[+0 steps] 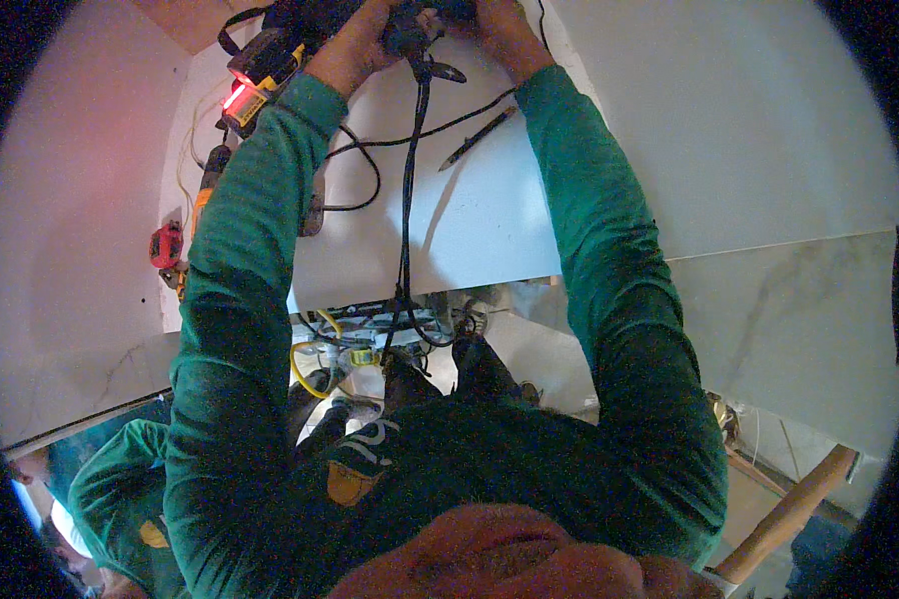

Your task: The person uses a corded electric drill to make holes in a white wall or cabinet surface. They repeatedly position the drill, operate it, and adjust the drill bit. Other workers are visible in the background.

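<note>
Both my arms, in green sleeves, reach to the far edge of a white shelf (489, 215). My left hand (362, 48) is closed around a dark cable end (406, 34), though its exact kind is unclear. From it a pair of black cables (409, 180) hangs down across the shelf and over its near edge. My right hand (501, 38) is beside it at the top of the picture, against a dark shape; its fingers are mostly hidden. Left of my right forearm lies a dark pencil-like marking tool (477, 138).
Left of my left arm are a yellow-black tool with red light (245, 95), an orange-black tool (210, 180) and a red tape measure (166, 245). A yellow cable (300, 369) shows below the shelf. A person in a green sleeve (120, 484) is lower left; a wooden pole (794, 514) lower right.
</note>
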Available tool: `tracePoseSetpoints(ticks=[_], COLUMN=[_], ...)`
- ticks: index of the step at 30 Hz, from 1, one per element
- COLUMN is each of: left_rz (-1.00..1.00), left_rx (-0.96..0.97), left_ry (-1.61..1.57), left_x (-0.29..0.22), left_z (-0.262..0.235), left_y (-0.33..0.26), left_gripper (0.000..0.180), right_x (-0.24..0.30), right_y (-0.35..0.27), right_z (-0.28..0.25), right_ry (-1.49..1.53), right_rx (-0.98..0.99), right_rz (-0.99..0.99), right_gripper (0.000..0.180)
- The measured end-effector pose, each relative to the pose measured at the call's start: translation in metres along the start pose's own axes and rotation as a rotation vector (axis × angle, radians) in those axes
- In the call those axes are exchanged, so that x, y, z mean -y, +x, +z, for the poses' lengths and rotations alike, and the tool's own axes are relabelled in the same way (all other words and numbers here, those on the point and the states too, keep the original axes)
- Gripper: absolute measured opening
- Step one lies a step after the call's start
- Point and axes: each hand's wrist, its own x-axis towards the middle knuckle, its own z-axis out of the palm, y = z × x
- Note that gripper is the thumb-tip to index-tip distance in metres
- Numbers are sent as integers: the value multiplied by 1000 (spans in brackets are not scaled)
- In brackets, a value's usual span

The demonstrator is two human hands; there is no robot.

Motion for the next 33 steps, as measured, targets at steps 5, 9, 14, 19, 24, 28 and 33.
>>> tracePoseSetpoints(ticks=[5, 9, 14, 19, 24, 28, 33], left_rz=[-11, -2, 35, -5, -13, 9, 132], left_rx=[2, 26, 77, -46, -54, 173, 204], left_ry=[-22, 2, -32, 9, 75, 102, 174], left_x=[0, 1, 8, 8, 2, -3, 13], left_z=[5, -7, -4, 10, 1, -52, -22], left_y=[2, 10, 9, 2, 3, 34, 30], left_gripper=[23, 22, 23, 23, 23, 25, 27], right_x=[5, 3, -6, -16, -10, -2, -12], right_y=[3, 1, 3, 13, 13, -5, 14], right_z=[-2, -3, -5, -11, -14, 8, -20], right_ry=[16, -19, 111, 110, 35, 51, -1], right_rx=[-5, -28, -41, -26, -65, -72, -123], right_rz=[60, 59, 85, 5, 133, 77, 100], right_gripper=[51, 53, 57, 59, 59, 61, 70])
